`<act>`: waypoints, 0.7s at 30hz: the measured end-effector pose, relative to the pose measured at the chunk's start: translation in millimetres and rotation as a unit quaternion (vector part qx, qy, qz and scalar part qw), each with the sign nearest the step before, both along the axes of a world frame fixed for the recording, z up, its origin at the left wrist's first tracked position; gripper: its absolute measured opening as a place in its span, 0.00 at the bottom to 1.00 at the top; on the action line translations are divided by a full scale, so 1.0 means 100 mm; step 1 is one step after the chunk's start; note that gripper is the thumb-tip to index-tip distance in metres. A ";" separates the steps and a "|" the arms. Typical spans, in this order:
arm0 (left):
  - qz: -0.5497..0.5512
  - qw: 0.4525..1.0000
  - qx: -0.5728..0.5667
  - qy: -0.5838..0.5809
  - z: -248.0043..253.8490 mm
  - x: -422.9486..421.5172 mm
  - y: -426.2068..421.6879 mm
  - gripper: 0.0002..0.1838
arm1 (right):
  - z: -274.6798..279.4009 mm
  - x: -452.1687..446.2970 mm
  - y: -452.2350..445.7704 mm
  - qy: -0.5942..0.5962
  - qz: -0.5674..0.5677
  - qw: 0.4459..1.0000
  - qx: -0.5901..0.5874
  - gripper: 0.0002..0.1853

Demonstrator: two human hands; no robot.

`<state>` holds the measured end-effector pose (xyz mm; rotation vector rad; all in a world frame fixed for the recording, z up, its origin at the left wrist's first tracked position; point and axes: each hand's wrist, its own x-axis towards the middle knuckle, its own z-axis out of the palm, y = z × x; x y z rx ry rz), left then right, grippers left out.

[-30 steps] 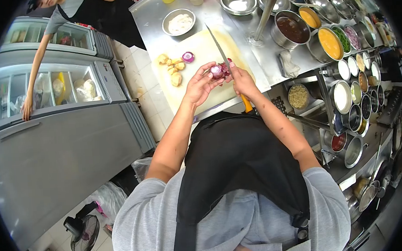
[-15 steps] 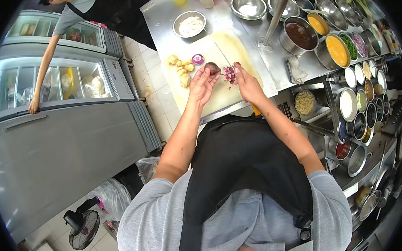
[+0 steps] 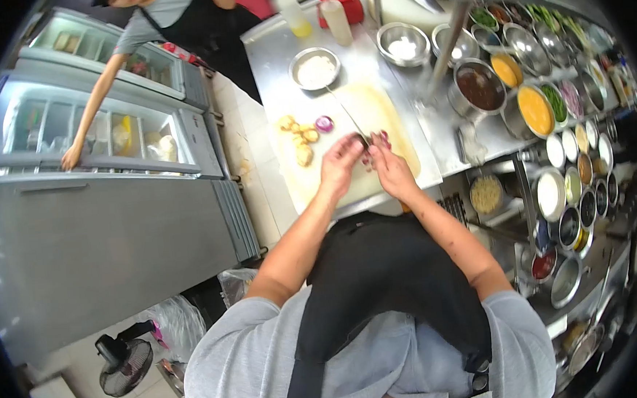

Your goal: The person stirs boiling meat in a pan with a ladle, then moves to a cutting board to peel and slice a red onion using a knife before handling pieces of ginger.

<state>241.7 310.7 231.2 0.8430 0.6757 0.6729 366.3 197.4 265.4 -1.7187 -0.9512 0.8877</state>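
Observation:
On the pale cutting board (image 3: pixel 305 192), my left hand (image 3: pixel 340 165) is closed with its fingertips on a dark purple piece of onion (image 3: pixel 362 142), mostly hidden by the fingers. My right hand (image 3: pixel 392 171) touches it from the other side, closed on a knife (image 3: pixel 344 112). The thin blade points away from me, and an orange handle end shows under my right wrist. Chopped red onion (image 3: pixel 384 136) lies around my right fingertips. Left of my hands sit a cut red onion (image 3: pixel 324 124) and several ginger pieces (image 3: pixel 302 138).
A metal bowl of pale food (image 3: pixel 315 69) stands beyond the board, near a squeeze bottle (image 3: pixel 335 23). Pots of sauce (image 3: pixel 535 110) and small containers fill the right side. At left, another person's hand (image 3: pixel 71 156) rests at an open fridge (image 3: pixel 52 135).
My left hand has moved right with the onion piece, closing the gap to my right hand. The view has shifted, so the board sits lower in it.

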 end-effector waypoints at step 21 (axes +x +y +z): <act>-0.042 0.994 0.007 0.098 0.10 -0.04 0.03 0.27 | -0.09 0.02 0.17 0.106 -0.002 0.994 0.001 0.23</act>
